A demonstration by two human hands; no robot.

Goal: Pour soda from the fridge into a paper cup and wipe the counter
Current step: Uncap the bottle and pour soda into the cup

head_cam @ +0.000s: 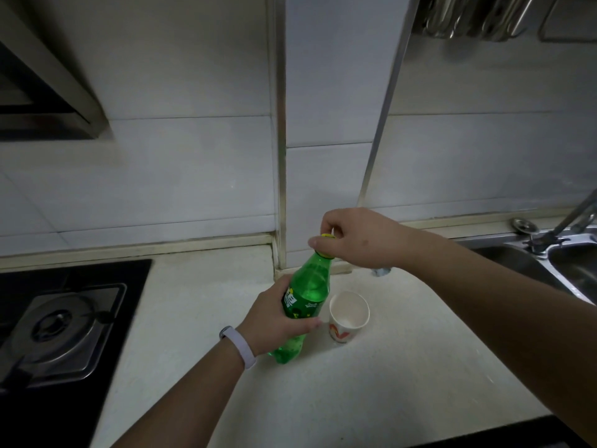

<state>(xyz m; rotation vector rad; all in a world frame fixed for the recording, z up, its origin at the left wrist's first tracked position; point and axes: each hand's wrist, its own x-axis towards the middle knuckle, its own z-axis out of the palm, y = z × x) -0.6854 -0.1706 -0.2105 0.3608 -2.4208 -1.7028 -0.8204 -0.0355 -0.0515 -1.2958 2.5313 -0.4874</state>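
Far left of the left hand [274,318], a gas burner [59,328] set in the counter [355,383]. Left hand wrapped tight around the green soda bottle [307,295], standing on the counter and tilted. Just right of those fingers, an upright paper cup [348,316]. Above, right hand [358,237] pinching the yellow cap [326,245]. Beyond the right forearm, a steel sink [533,263].
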